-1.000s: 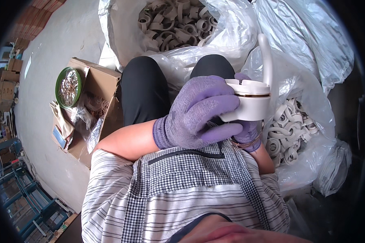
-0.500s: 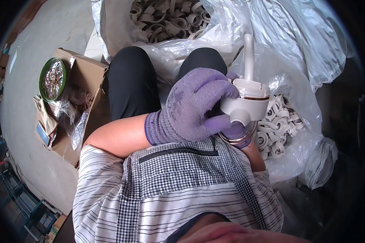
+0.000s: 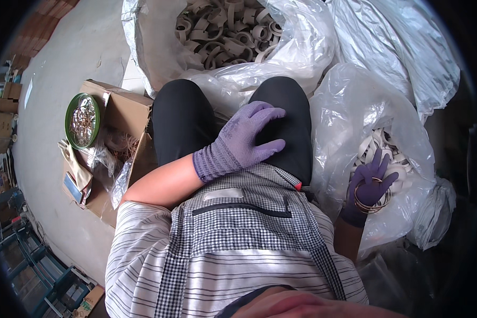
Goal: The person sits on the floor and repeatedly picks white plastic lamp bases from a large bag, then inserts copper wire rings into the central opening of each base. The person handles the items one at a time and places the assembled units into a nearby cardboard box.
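While my left hand [image 3: 249, 139] rests flat and empty on my thigh, my right hand [image 3: 370, 186] reaches into the clear bag [image 3: 355, 106] of white rings [image 3: 379, 146], thin metal rings [image 3: 370, 199] looped over its fingers.

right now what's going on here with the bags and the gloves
A seated person in purple gloves is working among clear plastic bags of pale ring-shaped parts. The left hand rests flat on the right thigh, holding nothing. The right hand reaches into the plastic bag at the person's right, with thin metal rings looped around its fingers, among the white rings there. A cardboard box with a green round tin sits to the left.
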Action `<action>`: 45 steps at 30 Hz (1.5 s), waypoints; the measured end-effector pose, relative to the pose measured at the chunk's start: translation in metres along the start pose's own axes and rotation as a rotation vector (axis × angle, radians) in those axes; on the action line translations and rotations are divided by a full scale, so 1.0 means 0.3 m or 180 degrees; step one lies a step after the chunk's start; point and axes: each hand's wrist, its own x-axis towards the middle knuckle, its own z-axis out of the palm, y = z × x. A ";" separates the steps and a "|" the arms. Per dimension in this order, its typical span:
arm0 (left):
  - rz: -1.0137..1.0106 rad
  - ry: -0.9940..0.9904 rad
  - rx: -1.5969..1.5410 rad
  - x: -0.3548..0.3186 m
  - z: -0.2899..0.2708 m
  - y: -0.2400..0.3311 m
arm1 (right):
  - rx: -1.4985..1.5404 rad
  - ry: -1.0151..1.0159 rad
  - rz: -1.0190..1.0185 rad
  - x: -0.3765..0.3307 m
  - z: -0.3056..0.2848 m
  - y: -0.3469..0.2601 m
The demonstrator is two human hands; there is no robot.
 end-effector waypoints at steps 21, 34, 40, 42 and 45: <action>-0.2733 -0.0935 0.2923 0.510 -0.301 -1.358 | -0.3580 -0.0539 0.1028 0.097 0.380 0.441; -0.2907 0.0201 0.2612 0.477 -0.372 -1.448 | -0.2835 -0.0600 0.1010 0.110 0.368 0.446; -0.2626 0.0515 0.2356 0.422 -0.374 -1.308 | -0.2431 -0.0362 0.1225 0.110 0.347 0.435; -0.2521 0.0639 0.2370 0.395 -0.389 -1.287 | -0.2483 -0.0467 0.1168 0.105 0.326 0.437; -0.2398 0.0522 0.2405 0.358 -0.397 -1.246 | -0.2526 -0.0570 0.1093 0.117 0.313 0.444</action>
